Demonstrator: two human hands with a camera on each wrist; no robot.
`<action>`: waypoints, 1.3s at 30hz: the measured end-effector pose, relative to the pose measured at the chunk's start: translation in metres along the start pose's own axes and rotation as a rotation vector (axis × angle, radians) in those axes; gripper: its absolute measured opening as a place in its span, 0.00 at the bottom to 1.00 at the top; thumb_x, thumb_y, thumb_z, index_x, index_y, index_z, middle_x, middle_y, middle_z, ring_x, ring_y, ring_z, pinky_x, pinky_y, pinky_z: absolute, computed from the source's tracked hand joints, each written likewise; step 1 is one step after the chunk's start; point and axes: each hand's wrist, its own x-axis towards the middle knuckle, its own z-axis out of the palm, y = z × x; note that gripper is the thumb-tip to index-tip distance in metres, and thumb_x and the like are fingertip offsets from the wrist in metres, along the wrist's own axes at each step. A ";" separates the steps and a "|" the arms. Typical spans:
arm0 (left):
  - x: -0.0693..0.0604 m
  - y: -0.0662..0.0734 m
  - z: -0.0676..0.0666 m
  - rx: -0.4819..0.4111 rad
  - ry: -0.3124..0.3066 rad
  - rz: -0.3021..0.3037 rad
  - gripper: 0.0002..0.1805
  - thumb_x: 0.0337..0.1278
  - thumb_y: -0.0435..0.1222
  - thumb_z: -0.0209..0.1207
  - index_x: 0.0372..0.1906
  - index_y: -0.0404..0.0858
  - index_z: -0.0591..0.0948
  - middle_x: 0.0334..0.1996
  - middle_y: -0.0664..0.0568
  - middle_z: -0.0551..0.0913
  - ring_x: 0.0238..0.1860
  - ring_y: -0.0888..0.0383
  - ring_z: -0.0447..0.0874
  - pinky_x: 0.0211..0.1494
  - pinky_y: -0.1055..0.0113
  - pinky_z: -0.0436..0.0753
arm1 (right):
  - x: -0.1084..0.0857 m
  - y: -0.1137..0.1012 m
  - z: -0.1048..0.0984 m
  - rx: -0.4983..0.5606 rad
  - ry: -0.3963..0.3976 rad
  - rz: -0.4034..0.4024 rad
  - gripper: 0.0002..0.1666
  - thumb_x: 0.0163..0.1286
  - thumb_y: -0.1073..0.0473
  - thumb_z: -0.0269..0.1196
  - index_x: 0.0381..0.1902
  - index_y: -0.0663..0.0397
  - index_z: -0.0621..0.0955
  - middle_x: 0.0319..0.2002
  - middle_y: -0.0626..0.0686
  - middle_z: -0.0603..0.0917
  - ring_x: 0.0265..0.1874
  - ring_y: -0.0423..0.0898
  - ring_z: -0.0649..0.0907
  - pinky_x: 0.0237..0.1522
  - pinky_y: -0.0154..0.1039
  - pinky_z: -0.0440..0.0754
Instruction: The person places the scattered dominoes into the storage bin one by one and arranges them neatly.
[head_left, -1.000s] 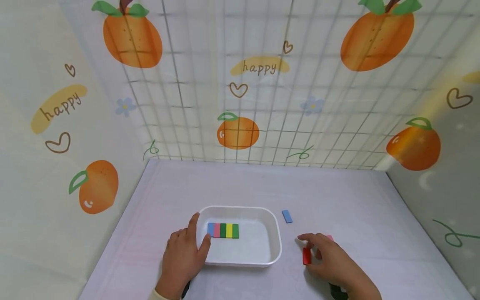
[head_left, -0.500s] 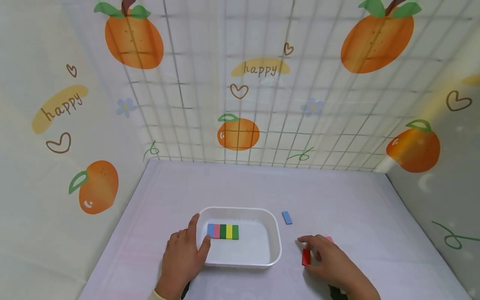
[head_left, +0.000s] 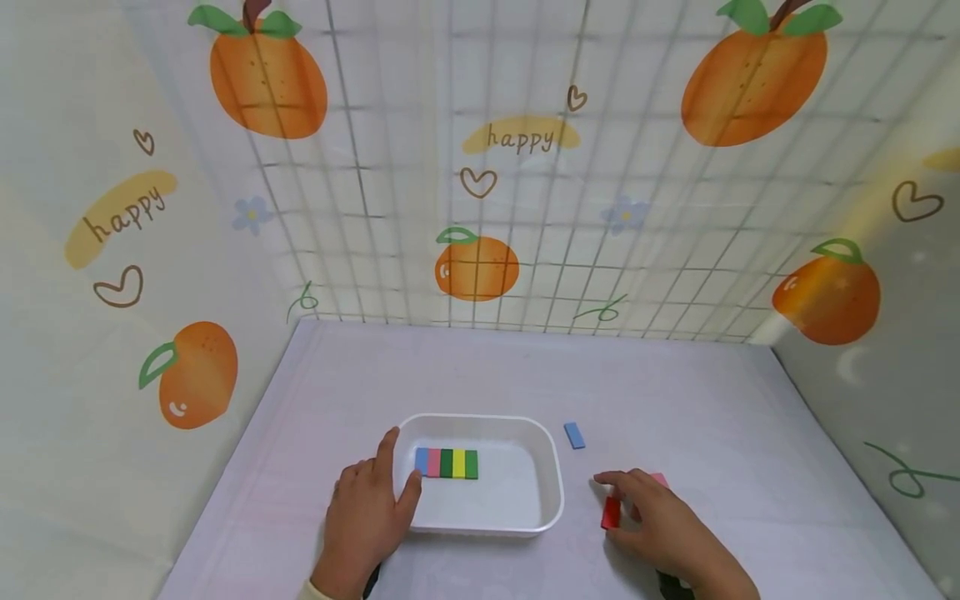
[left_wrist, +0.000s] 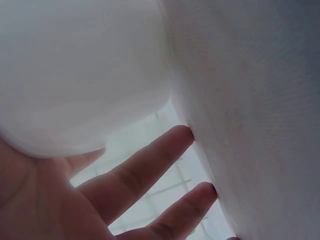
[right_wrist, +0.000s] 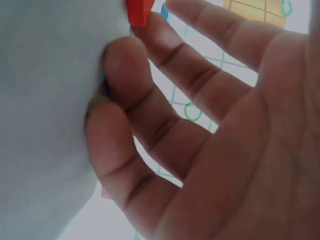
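A white tray [head_left: 517,492] holds a row of several flat coloured blocks [head_left: 453,463], side by side near its left end. My left hand [head_left: 367,504] rests at the tray's left side, index finger and thumb on its rim. In the left wrist view, the other fingers [left_wrist: 145,170] reach down to the table beside the tray's outer wall [left_wrist: 80,75]. To the right of the tray, my right hand [head_left: 660,521] pinches a small red block [head_left: 611,513] between thumb and fingers, low at the table. The right wrist view shows only part of this red block [right_wrist: 139,12] at the fingertips.
A blue block [head_left: 574,435] lies right of the tray's far corner. Behind my right hand, a pink block [head_left: 659,479] is partly hidden. A pale cloth covers the table [head_left: 450,367], and printed curtains [head_left: 375,183] stand around its back and sides.
The red block has turned a little and shifted slightly left, with my right hand's fingers on it. My left hand and the tray stay in place.
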 end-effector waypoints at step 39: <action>-0.001 0.000 -0.002 -0.011 0.025 0.016 0.39 0.71 0.57 0.59 0.80 0.47 0.66 0.49 0.39 0.87 0.55 0.34 0.82 0.59 0.39 0.79 | 0.000 -0.001 0.002 0.010 0.091 -0.109 0.43 0.55 0.53 0.81 0.70 0.38 0.78 0.40 0.38 0.79 0.35 0.42 0.76 0.35 0.35 0.76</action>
